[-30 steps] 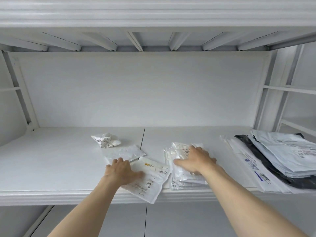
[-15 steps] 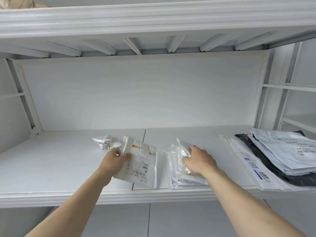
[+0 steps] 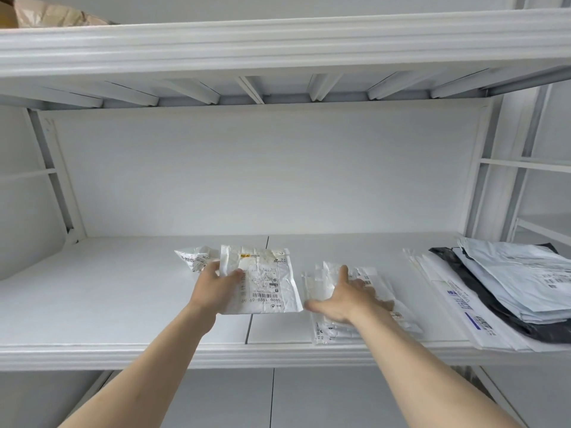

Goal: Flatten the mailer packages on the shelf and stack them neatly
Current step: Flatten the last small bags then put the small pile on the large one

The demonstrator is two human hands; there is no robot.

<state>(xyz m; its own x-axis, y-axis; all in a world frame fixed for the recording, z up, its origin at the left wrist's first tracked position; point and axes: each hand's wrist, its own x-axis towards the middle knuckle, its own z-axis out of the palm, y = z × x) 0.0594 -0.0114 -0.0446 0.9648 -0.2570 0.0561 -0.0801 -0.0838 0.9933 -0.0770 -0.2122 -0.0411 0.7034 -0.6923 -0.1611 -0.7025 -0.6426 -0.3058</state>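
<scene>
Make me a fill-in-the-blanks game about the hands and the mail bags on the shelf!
1. The white mailer is held by the ____ hand.
2. The right hand rests on the small ____ of flat mailers.
3. The crumpled mailer lies on the ____.

Missing words: left; stack; shelf

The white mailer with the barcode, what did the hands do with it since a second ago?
The left hand picked the white mailer up off the shelf and now holds it lifted by its left edge. The right hand opened over the small stack. The crumpled mailer and the big pile stayed put.
</scene>
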